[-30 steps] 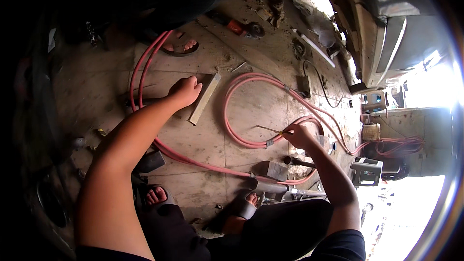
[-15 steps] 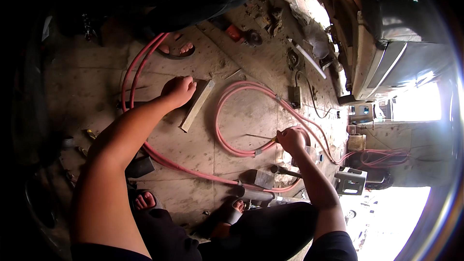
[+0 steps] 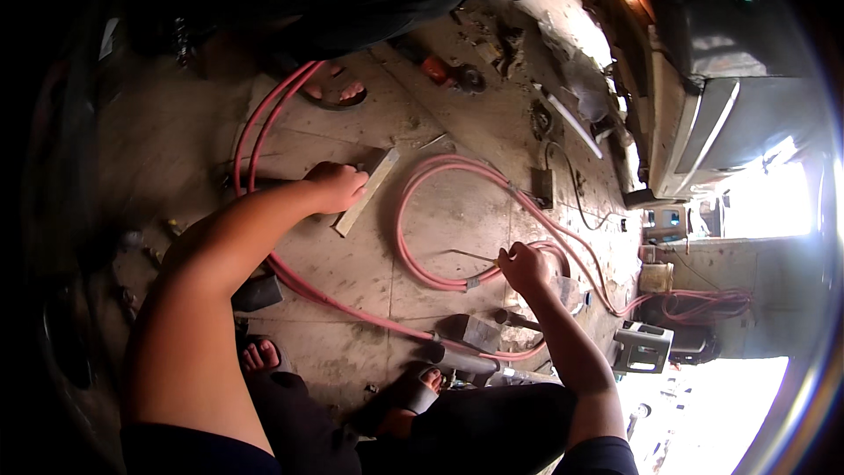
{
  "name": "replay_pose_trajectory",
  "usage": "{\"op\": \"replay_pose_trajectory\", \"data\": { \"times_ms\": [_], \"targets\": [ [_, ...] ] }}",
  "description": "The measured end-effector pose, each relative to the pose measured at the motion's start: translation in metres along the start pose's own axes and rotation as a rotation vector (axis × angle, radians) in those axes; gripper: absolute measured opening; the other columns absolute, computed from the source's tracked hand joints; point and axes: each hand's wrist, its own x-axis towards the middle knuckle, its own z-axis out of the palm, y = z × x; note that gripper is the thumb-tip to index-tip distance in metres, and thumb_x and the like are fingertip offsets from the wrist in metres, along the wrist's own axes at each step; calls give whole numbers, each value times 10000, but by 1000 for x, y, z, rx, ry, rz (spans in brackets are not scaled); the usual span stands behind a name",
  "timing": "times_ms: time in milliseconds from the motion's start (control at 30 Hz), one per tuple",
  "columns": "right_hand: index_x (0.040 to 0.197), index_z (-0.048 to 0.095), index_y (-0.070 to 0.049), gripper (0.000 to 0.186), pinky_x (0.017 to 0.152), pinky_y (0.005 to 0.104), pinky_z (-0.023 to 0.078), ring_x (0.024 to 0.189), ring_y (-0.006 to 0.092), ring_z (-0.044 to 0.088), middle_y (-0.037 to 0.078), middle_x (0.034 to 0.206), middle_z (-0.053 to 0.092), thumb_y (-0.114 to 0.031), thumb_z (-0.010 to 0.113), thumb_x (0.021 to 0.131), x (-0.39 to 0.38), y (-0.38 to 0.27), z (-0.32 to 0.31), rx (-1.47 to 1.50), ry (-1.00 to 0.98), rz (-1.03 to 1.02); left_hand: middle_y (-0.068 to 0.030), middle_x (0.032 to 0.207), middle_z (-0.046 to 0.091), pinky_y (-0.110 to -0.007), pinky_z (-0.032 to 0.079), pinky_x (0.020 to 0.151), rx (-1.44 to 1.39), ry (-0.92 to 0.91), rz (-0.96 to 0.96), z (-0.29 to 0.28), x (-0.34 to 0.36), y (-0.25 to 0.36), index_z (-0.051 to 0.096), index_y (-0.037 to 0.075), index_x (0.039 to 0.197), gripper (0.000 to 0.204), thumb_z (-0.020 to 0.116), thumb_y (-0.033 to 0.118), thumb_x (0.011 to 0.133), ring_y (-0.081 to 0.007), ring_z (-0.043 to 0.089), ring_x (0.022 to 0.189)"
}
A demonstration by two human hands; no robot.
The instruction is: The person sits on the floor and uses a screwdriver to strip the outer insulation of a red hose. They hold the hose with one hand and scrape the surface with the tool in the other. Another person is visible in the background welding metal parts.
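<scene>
Under your left hand (image 3: 337,187) and right hand (image 3: 525,266), the floor (image 3: 457,211): pale, stained, crossed by straight seams.
Grey panelling (image 3: 743,119): well apart from your right hand, beyond it and to its right.
Other person (image 3: 378,0): dark-clothed, low down, beyond your left hand.
Red hose (image 3: 447,161): doubled, looped between your two hands and running close by the right one; another stretch curves past the left of your left hand.
Metal bar (image 3: 359,208): aslant on the floor, just right of your left hand, at its knuckles.
Red tool (image 3: 436,69): with a dark round disc, beyond your left hand and to its right.
Left hand: fingers curled into a fist; whether it grips anything, you cannot tell from this view.
Right hand: nearly closed, thumb and fingers pinching a thin rod (image 3: 470,254).
Thin rod: pointing leftward out of your right hand, seen against the floor inside the hose loop.
</scene>
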Motion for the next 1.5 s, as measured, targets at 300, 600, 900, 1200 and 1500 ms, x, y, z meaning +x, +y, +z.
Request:
{"op": "replay_pose_trajectory", "data": {
  "times_ms": [300, 600, 900, 1200, 1500],
  "targets": [
    [782, 665, -72, 352, 663, 477, 515, 715, 352, 669, 148, 718, 676, -415, 613, 844, -5, -3, 1, -38, 54, -107, -149, 838, 657, -495, 525, 697, 119, -191, 76, -8, -8, 12, 600, 73, 916, 228, 584, 293, 855, -371, 657, 787],
    [792, 671, -85, 331, 683, 476, 522, 728, 350, 671, 151, 735, 680, -409, 618, 829, -7, 6, 6, 24, 19, -47, -135, 901, 651, -497, 526, 704, 74, -122, 117, -3, -8, 7, 563, 88, 1013, 216, 572, 249, 870, -369, 656, 799],
    [819, 682, -83, 334, 705, 472, 524, 752, 350, 674, 158, 758, 686, -407, 602, 836, 2, 4, -2, -2, 8, -18, -116, 833, 630, -491, 524, 662, 87, -41, 131, -5, -11, 5, 566, 87, 946, 159, 576, 224, 866, -353, 650, 756],
    [852, 687, -83, 345, 718, 471, 526, 774, 356, 678, 160, 784, 694, -415, 594, 837, -2, 3, -2, -11, -15, -7, -127, 938, 651, -479, 532, 746, 95, -122, 75, -10, -11, 7, 585, 93, 988, 183, 568, 244, 885, -351, 660, 861],
    [850, 671, -83, 339, 714, 480, 522, 782, 357, 673, 163, 788, 690, -413, 598, 835, 0, 3, -3, 4, 16, -12, -111, 829, 623, -478, 528, 656, 85, -36, 170, -2, -12, 3, 569, 87, 916, 142, 600, 210, 851, -344, 650, 755]
  ]
}}
